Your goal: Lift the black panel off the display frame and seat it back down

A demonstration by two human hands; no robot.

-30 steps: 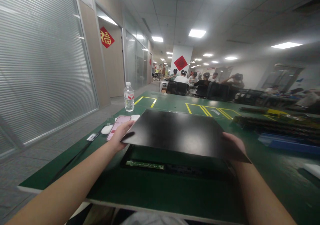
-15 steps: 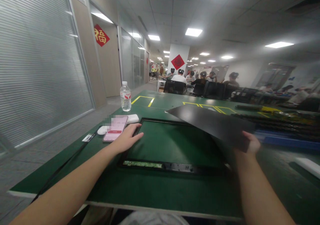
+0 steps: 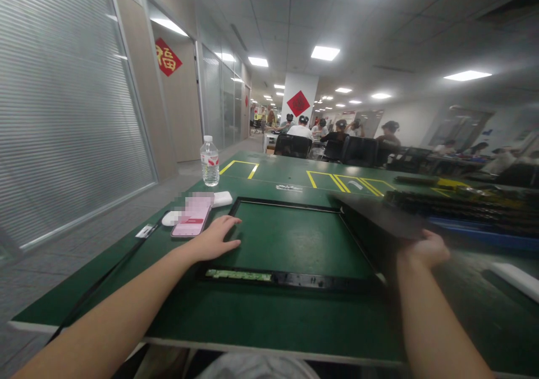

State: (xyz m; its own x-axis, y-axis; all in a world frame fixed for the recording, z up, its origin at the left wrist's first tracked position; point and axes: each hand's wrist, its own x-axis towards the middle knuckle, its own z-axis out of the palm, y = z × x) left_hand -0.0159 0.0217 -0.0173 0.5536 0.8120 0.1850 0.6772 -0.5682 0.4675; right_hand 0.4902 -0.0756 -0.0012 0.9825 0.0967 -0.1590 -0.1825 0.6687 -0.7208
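Observation:
A black rectangular frame [image 3: 290, 204] lies flat on the green table, with the tabletop showing through its middle. Along its near side runs a strip of green circuit board [image 3: 239, 275]. My left hand [image 3: 217, 238] rests at the frame's left side, fingers spread, thumb pointing inward. My right hand [image 3: 425, 248] grips a thin dark sheet [image 3: 381, 217] by its near right edge. The sheet is tilted and blurred by motion, just beyond the frame's right side. My right fingers are partly hidden behind it.
Left of the frame lie a pink-screened phone [image 3: 193, 216], a white object [image 3: 222, 199] and a dark strap [image 3: 109, 278]. A water bottle [image 3: 210, 163] stands behind them. Dark stacked parts [image 3: 471, 208] lie over something blue at right, near a white bar [image 3: 516, 281]. People sit at desks beyond.
My right hand has moved the dark sheet right, off the frame's opening, so the frame's far right corner now shows. My left hand has stayed at the left side.

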